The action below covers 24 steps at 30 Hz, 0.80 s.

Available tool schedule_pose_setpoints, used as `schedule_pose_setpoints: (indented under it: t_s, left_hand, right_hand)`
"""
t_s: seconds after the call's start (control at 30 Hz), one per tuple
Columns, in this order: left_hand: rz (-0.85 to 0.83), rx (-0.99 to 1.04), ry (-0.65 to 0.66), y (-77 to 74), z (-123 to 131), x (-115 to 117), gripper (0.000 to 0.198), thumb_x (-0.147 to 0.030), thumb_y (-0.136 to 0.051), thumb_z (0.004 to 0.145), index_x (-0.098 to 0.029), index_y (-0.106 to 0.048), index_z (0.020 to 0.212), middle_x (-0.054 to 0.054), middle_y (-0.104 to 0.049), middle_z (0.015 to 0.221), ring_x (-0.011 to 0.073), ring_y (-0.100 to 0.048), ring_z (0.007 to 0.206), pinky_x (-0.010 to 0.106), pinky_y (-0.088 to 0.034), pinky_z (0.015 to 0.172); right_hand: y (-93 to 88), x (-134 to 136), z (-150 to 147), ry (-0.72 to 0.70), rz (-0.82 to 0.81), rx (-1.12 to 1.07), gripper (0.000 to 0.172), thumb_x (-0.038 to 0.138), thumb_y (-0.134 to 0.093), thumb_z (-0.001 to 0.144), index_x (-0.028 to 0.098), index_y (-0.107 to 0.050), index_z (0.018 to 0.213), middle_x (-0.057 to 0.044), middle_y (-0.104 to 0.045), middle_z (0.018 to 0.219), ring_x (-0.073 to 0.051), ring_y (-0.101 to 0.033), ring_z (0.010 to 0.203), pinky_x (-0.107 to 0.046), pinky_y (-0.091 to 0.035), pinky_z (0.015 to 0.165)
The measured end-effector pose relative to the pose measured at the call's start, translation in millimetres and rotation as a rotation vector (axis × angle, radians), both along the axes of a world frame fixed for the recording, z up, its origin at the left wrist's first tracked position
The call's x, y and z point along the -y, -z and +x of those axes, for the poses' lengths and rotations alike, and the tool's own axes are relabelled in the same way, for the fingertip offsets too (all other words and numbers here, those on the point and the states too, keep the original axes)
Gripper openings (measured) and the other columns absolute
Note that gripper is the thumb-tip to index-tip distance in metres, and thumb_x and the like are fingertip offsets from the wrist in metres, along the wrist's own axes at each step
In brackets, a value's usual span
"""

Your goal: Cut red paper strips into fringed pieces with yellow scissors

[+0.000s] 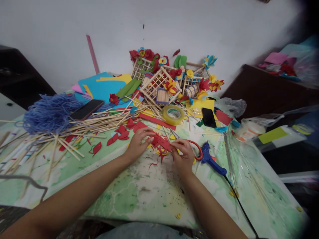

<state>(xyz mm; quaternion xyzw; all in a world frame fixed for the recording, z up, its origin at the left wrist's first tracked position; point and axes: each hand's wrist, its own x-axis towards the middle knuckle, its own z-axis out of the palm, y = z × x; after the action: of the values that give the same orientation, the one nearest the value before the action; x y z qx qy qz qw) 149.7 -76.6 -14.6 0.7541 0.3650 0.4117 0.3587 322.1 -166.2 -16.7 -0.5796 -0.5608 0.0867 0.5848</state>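
Note:
My right hand (183,156) pinches the right end of a folded piece of red paper (162,142) between thumb and fingers. On the paper's left side is my left hand (138,144), its fingers stretched towards the edge and the thumb apart from them. Thin red paper scraps (161,156) lie beneath the paper. Scissors (199,151) with red-orange handles rest by my right hand, partly hidden behind it. Beyond my left hand are cut red paper petals (122,132).
A blue glue gun (211,161) with a black cord lies right. Behind are a roll of clear tape (173,114), wooden sticks (109,121), blue yarn (51,113), two phones (87,110), coloured paper (99,88) and stick frames with paper flowers (161,84).

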Motion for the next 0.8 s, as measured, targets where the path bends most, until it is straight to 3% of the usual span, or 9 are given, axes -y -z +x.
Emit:
schedule_pose_setpoints:
  t_s: [0.07,0.17,0.27,0.37,0.57,0.7,0.8]
  left_hand:
    - [-0.242,0.107,0.048,-0.3,3,5,0.028,-0.041,-0.057,0.077,-0.017,-0.067,0.087,0.008,-0.065,0.093,0.0196,-0.058,0.09,0.035,-0.044,0.086]
    - [-0.778,0.344,0.27,0.9,8,17,0.033,-0.044,-0.054,0.079,-0.013,-0.066,0.084,0.006,-0.065,0.074,0.0147,-0.059,0.067,0.03,-0.049,0.068]
    - [-1.036,0.486,0.406,2.2,11,26,0.026,-0.035,-0.065,0.072,-0.013,-0.066,0.086,0.005,-0.065,0.074,0.013,-0.06,0.064,0.027,-0.05,0.062]
    - [-1.046,0.469,0.36,3.5,13,27,0.026,-0.025,-0.073,0.064,-0.012,-0.066,0.085,0.002,-0.064,0.069,0.0096,-0.058,0.057,0.022,-0.048,0.056]
    - [-0.928,0.447,0.189,8.3,13,22,0.027,-0.029,-0.071,0.066,-0.015,-0.063,0.088,0.0,-0.064,0.069,0.0077,-0.056,0.055,0.019,-0.045,0.052]
    - [-0.887,0.407,0.177,10.0,13,21,0.027,-0.029,-0.07,0.066,-0.015,-0.064,0.088,0.0,-0.064,0.069,0.0077,-0.056,0.057,0.018,-0.043,0.053]
    - [-0.877,0.385,0.183,9.6,14,21,0.027,-0.03,-0.069,0.067,-0.015,-0.064,0.089,0.001,-0.065,0.07,0.0084,-0.056,0.057,0.019,-0.044,0.054]
  right_hand:
    - [-0.1,3,-1,-0.004,0.093,0.121,0.015,0.019,-0.06,0.077,0.029,-0.07,0.084,-0.002,-0.06,0.086,-0.016,-0.054,0.079,-0.033,-0.044,0.073]
    - [1.3,5,-3,-0.051,0.202,0.344,0.02,0.014,-0.059,0.077,0.03,-0.069,0.084,-0.001,-0.06,0.084,-0.015,-0.053,0.077,-0.03,-0.042,0.068]
    - [2.3,4,-4,-0.092,0.224,0.496,0.019,0.013,-0.058,0.078,0.028,-0.069,0.081,-0.001,-0.06,0.082,-0.015,-0.052,0.076,-0.029,-0.041,0.067]
    - [1.5,4,-6,-0.078,0.181,0.549,0.02,0.012,-0.055,0.078,0.028,-0.067,0.083,-0.002,-0.06,0.085,-0.015,-0.051,0.077,-0.029,-0.041,0.068]
    - [-3.1,8,-12,-0.137,0.089,0.539,0.027,0.009,-0.051,0.072,0.022,-0.063,0.093,-0.006,-0.054,0.093,-0.018,-0.049,0.086,-0.033,-0.04,0.074]
    - [-0.8,8,-16,-0.096,-0.018,0.587,0.014,0.013,-0.054,0.072,0.02,-0.063,0.08,-0.005,-0.051,0.085,-0.018,-0.045,0.081,-0.032,-0.038,0.07]
    - [1.5,5,-17,-0.085,-0.058,0.608,0.016,0.013,-0.056,0.072,0.021,-0.064,0.085,-0.005,-0.052,0.088,-0.018,-0.044,0.082,-0.032,-0.037,0.072]
